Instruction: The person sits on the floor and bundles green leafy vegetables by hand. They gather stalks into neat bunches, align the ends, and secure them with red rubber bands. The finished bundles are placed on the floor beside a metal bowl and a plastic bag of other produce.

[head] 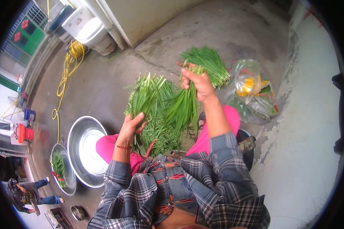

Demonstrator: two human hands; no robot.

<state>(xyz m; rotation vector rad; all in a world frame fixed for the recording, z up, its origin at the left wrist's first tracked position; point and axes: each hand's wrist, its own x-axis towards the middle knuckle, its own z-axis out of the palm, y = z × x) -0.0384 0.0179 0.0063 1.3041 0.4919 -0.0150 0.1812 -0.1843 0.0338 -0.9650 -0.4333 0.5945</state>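
Observation:
My left hand (133,127), with a red bead bracelet at the wrist, is closed around a bunch of green garlic chives (146,96), cut ends pointing up and away from me. Raised ahead of my body, my right hand (197,81) grips a second bunch (185,107) near its pale stem ends; the leaves hang down towards me. Under and between both hands a wide pile of loose chives (163,128) covers the ground. A neater heap of chives (207,64) lies just beyond my right hand. A red strip (151,147) rests on the near part of the pile.
Right of the heap sits a clear plastic bag (250,100) with greens inside. To the left stand a large metal basin (86,151), a smaller basin (71,180) holding tied chives and a metal bowl (78,213). A yellow hose (63,83) crosses the floor. Another person (28,194) stands far left.

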